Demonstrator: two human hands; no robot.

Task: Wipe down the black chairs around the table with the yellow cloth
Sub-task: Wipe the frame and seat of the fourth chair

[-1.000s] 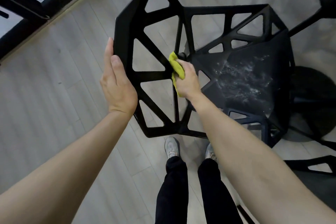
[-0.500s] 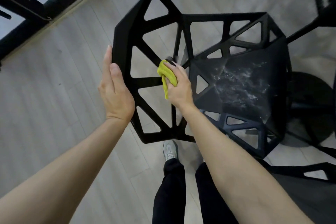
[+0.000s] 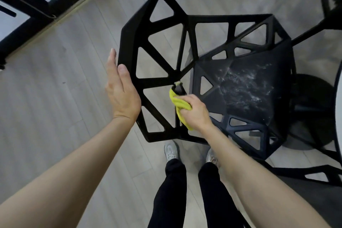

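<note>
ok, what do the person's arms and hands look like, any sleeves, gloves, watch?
Both forearms are bare to the frame edge: no sleeves in view. The left hand and right hand carry no gloves, rings, watch or wristband that show.

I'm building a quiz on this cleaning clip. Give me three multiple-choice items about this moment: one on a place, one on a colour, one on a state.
1. Where does the left hand rest?
A. backrest's outer edge
B. seat
C. floor

2. What colour is the cloth?
A. blue
B. yellow
C. white

3. How does the black chair seat look?
A. spotless
B. whitish smears
C. covered by cloth

Answers:
1 A, flat fingers lie along the backrest frame.
2 B, it shows yellow in the right hand.
3 B, pale streaks cross the seat.
</note>
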